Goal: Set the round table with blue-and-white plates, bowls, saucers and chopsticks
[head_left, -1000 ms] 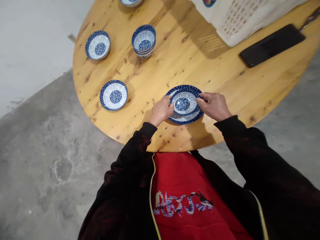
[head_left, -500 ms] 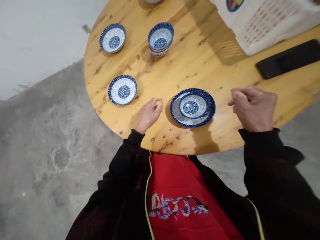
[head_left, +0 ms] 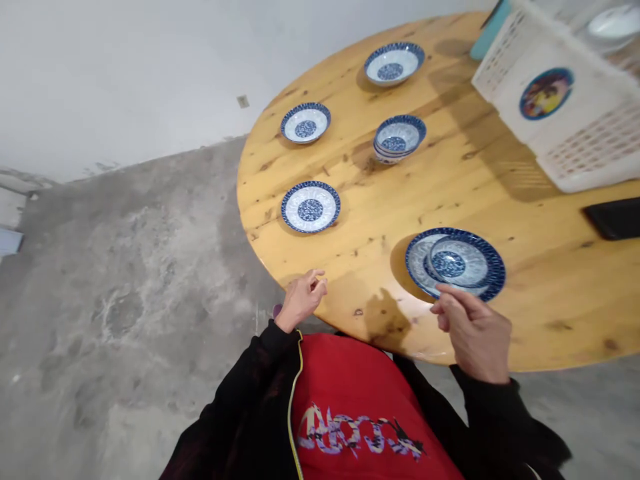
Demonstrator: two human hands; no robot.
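Note:
My left hand (head_left: 304, 300) hovers at the table's near edge, fingers loosely bent and a little apart, with nothing in it. My right hand (head_left: 475, 332) is closed, its thumb and forefinger pressed together just in front of two stacked dishes; no object shows in it. In that stack, a smaller blue-and-white dish (head_left: 457, 261) rests off-centre on a larger blue-rimmed plate (head_left: 417, 270). The right fingertips overlap the plate's near rim in the view; I cannot tell whether they touch. A small blue-and-white plate (head_left: 311, 208) lies beyond my left hand.
Farther back on the round wooden table (head_left: 350, 260) stand a stack of small bowls (head_left: 399, 139), a shallow dish (head_left: 305, 123) and a wider bowl (head_left: 394, 65). A white plastic basket (head_left: 555, 143) occupies the back right, with a black phone-like object (head_left: 615, 219) before it.
The view has swung left, so the table sits farther right. My right hand has come left, from beside the stacked dishes to their near rim. My left hand's fingers have loosened slightly.

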